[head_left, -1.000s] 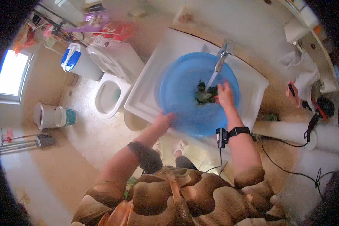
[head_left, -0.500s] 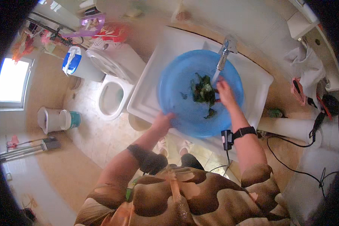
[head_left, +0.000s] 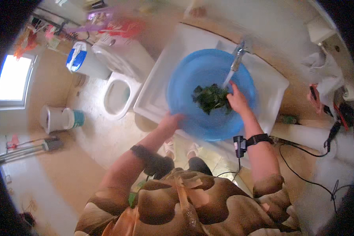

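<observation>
Leafy greens (head_left: 209,99) just left of partly curled right hand (head_left: 238,101); left hand (head_left: 172,120) at basin rim (head_left: 216,137); grips unclear.

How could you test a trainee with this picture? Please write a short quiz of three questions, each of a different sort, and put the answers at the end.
1. True or false: water from the tap runs down into the blue basin.

2. Which thing is nearest to the right hand?
A) the toilet
B) the dark leafy greens
C) the window

3. Fill in the missing word: the left hand, somewhat blurred, is at the ____ of the basin.

Key: 1. True. 2. B. 3. Rim.
</observation>
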Action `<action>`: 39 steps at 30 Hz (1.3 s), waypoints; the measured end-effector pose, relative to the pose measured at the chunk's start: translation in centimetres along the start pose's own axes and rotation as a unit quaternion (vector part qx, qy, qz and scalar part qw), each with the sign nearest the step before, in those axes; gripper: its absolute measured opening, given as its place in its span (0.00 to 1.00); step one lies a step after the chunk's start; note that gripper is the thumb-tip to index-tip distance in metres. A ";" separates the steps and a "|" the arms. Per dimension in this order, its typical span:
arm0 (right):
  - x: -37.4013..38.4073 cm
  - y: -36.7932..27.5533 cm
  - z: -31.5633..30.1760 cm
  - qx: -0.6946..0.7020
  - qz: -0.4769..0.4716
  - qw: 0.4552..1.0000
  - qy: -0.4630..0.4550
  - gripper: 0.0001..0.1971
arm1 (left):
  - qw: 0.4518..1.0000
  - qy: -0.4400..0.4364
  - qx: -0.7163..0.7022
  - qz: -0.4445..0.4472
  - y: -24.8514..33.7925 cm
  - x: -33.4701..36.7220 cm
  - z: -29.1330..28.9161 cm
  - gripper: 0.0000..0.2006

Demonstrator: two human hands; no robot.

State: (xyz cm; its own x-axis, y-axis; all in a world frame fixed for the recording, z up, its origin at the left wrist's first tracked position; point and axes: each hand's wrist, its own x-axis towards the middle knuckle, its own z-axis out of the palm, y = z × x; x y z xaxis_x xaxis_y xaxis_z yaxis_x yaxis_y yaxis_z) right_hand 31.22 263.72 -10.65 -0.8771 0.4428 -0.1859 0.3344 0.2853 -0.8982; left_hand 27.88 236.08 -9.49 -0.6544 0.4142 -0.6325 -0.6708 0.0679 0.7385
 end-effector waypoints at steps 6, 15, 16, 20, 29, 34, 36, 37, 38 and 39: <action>-0.9 -3.6 -2.5 -0.211 -0.134 0.964 0.090 0.17 | 0.999 0.032 0.006 -0.017 1.0 -0.6 -0.4 0.18; -0.4 -12.9 -4.7 -0.060 -0.313 0.918 0.238 0.15 | 0.998 0.010 -0.058 -0.006 -0.6 0.3 -0.1 0.15; 0.4 -13.5 -5.3 -0.178 -0.357 0.885 0.240 0.18 | 0.999 0.015 -0.030 -0.001 -0.5 0.3 0.6 0.15; 1.8 -13.3 -5.1 -0.324 -0.361 0.853 0.192 0.26 | 0.999 0.006 -0.046 0.001 -0.1 0.7 1.0 0.18; -1.0 -10.3 -4.9 -0.209 -0.328 0.909 0.148 0.31 | 0.998 -0.012 -0.060 0.006 1.9 -1.5 -0.6 0.19; -5.7 2.3 -8.6 -0.088 0.058 0.989 0.108 0.33 | 0.994 -0.020 0.106 0.016 4.9 -3.1 -3.3 0.19; -8.3 -1.3 -6.0 0.098 0.208 0.967 -0.110 0.32 | 0.998 -0.005 -0.064 -0.024 6.0 -3.9 -5.2 0.24; -8.9 -1.7 -4.7 0.102 0.210 0.966 -0.112 0.32 | 0.998 -0.002 -0.061 -0.026 6.0 -4.3 -5.9 0.24; -9.5 -1.9 -3.6 0.212 0.262 0.928 -0.159 0.28 | 0.999 0.003 -0.029 -0.027 6.0 -4.5 -6.6 0.26; -10.0 -2.2 -2.6 0.316 0.308 0.874 -0.205 0.23 | 1.000 0.009 0.001 -0.025 6.1 -4.8 -7.4 0.28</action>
State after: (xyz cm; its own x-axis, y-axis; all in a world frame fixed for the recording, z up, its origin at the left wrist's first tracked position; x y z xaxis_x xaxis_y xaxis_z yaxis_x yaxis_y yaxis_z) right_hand 40.15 260.87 -5.73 -0.6907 -0.0308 -0.7225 0.6429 -0.4836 -0.5940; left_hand 24.33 227.78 -3.64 -0.6271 0.3931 -0.6725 -0.7019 0.0892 0.7067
